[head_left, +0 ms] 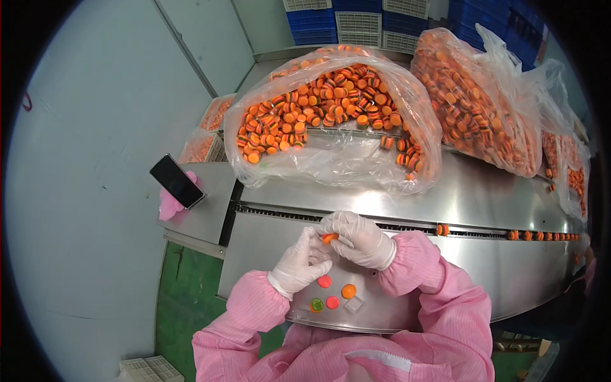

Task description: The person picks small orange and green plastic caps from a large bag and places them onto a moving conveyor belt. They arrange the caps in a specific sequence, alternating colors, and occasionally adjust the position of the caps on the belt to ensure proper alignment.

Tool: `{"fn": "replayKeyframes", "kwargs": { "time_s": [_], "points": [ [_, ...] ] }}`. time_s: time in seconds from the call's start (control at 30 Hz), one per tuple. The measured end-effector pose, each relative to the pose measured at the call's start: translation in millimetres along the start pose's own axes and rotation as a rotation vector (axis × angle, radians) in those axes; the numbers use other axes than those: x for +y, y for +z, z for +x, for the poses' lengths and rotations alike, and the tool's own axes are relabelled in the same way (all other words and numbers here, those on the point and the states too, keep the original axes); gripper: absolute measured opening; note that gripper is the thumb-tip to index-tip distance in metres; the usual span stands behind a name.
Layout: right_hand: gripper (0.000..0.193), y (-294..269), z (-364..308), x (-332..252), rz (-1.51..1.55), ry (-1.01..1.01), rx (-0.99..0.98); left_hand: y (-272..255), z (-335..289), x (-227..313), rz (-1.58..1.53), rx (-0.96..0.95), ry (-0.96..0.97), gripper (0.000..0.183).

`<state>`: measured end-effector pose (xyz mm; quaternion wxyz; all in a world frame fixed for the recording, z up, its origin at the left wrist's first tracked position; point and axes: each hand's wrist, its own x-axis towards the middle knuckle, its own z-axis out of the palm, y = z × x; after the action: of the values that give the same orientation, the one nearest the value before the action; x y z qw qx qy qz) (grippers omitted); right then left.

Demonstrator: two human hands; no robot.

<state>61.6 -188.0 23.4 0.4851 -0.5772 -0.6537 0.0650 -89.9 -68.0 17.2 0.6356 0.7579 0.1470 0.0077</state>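
Over the near part of the steel table [258,245], my two gloved hands meet. A small orange-and-red layered gummy candy [330,238] shows between them. My right hand [361,240] pinches it with closed fingers. My left hand [301,262] is curled just beside it; whatever lies inside its fingers is hidden. Below the hands lie loose candy pieces: two pink discs [332,302], an orange domed piece [349,291] and a green-topped piece [317,304]. A small clear plastic tray [353,305] rests by them.
A slotted conveyor track [407,226] crosses the table, carrying layered candies [527,235] toward the right. Behind it stand a large open clear bag [280,175] of candies and another full bag [474,118]. A phone [177,181] leans on pink cloth [169,205] at left.
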Motion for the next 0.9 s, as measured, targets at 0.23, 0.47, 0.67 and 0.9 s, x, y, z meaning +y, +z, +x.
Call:
{"fn": "replayKeyframes", "kwargs": {
  "time_s": [0.23,0.47,0.67,0.9],
  "points": [
    [0.024,16.5,-28.5,-1.4,0.074,0.150,-0.060,19.4,9.8,-16.3,-0.158,0.054,0.011,0.070],
    [0.021,31.9,-38.7,6.4,-0.113,0.000,0.112,19.5,13.6,-10.6,-0.175,0.070,-0.013,0.074],
    [0.021,21.0,-38.4,-11.4,-0.097,0.414,0.053,24.2,19.7,-21.6,0.388,0.076,0.292,0.077],
    [0.015,-32.4,-56.6,60.2,-0.434,0.083,-0.032,-6.3,82.8,29.2,0.820,0.106,0.624,0.040]
  ]
}}
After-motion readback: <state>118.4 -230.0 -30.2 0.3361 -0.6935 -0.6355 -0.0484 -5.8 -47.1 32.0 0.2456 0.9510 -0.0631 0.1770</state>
